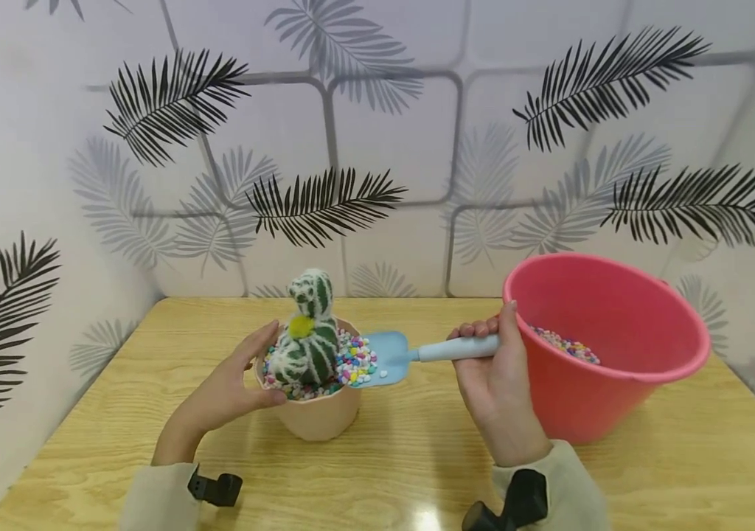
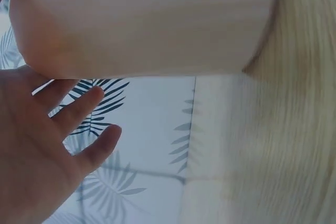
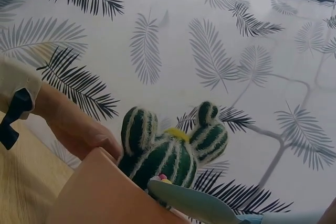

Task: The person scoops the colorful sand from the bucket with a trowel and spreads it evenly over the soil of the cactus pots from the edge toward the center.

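A peach flowerpot (image 1: 320, 419) holds a green cactus (image 1: 307, 361) with white fuzzy ribs and a yellow flower. Small multicoloured pebbles (image 1: 359, 352) lie around the cactus. My left hand (image 1: 228, 391) holds the pot's left side, thumb at the near rim and fingers toward the far side; in the left wrist view some fingers spread free below the pot wall (image 2: 147, 30). My right hand (image 1: 497, 383) grips the handle of a light-blue hand shovel (image 1: 391, 354). Its blade, bearing pebbles, reaches over the pot's right rim. The right wrist view shows the blade (image 3: 202, 201) beside the cactus (image 3: 168, 161).
Right of my right hand stands a large pink bucket (image 1: 576, 409), close to that hand, with more coloured pebbles (image 1: 566, 345) inside. Everything stands on a wood-grain table (image 1: 391, 472). Behind it is a pale wall covering (image 1: 391, 147) with a leaf pattern.
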### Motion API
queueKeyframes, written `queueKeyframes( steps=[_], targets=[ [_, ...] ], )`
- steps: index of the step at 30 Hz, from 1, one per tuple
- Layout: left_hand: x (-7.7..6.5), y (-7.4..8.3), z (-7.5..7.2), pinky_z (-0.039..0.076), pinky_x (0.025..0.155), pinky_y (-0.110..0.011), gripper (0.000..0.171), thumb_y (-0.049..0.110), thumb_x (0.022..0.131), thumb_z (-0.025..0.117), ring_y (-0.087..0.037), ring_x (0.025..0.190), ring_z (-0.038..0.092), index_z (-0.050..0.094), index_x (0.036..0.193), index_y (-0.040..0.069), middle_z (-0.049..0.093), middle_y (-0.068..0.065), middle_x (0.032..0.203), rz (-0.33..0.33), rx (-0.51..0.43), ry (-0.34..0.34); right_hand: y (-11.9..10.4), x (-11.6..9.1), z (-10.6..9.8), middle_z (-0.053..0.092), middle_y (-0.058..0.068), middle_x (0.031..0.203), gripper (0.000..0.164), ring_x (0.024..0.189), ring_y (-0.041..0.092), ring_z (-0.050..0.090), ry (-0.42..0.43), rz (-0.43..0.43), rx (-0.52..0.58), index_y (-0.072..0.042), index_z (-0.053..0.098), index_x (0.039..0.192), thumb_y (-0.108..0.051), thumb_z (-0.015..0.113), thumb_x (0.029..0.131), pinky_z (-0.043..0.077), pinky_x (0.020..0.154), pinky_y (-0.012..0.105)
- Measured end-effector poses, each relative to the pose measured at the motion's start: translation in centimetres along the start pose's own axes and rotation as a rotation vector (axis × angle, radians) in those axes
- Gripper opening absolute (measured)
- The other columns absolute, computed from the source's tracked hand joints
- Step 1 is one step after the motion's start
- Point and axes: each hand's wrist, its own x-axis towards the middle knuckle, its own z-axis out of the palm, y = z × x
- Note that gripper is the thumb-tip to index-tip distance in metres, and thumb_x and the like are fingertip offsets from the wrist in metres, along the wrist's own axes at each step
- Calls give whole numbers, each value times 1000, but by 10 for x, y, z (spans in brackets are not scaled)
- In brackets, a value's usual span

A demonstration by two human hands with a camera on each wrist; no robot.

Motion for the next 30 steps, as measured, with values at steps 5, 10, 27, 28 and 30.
queueKeyframes(
  steps=[5, 10, 27, 28, 30],
  targets=[
    [-2, 18, -1, 30, 101, -69, 97, 38, 81, 74, -48, 139, 23, 15, 154, 14, 16, -17, 158, -71, 143, 14, 1, 0, -1, 48, 2, 58, 43, 66, 14, 43, 18, -10, -6, -9, 47, 63, -35, 51, 97, 30, 78, 26],
    [-3, 29, 1, 34, 101, -65, 102, 50, 79, 72, -51, 135, 28, 16, 153, 8, 18, -21, 156, -146, 228, 21, 1, 1, -1, 48, 2, 58, 42, 67, 14, 43, 13, -5, -2, -9, 47, 63, -33, 51, 98, 30, 79, 27],
    [-10, 12, 6, 23, 108, -66, 108, 44, 80, 73, -46, 143, 12, 4, 153, 5, 7, -23, 158, -183, 46, 10, 11, 1, 4, 47, 2, 63, 33, 70, 15, 44, -81, -46, -117, -9, 46, 70, -17, 43, 102, 32, 83, 28],
    [-10, 16, 5, 23, 108, -65, 109, 47, 80, 73, -46, 143, 12, 4, 153, 5, 7, -23, 158, -198, 60, 3, 11, 1, 7, 47, 2, 63, 33, 70, 15, 44, -95, -52, -129, -8, 46, 70, -16, 42, 102, 32, 83, 28],
    [-10, 21, 3, 24, 109, -63, 111, 51, 79, 73, -45, 143, 14, 4, 153, 5, 9, -22, 158, -224, 74, -10, 11, 1, 12, 47, 2, 64, 33, 71, 15, 44, -121, -57, -165, -8, 47, 70, -15, 41, 102, 32, 83, 28]
  ],
)
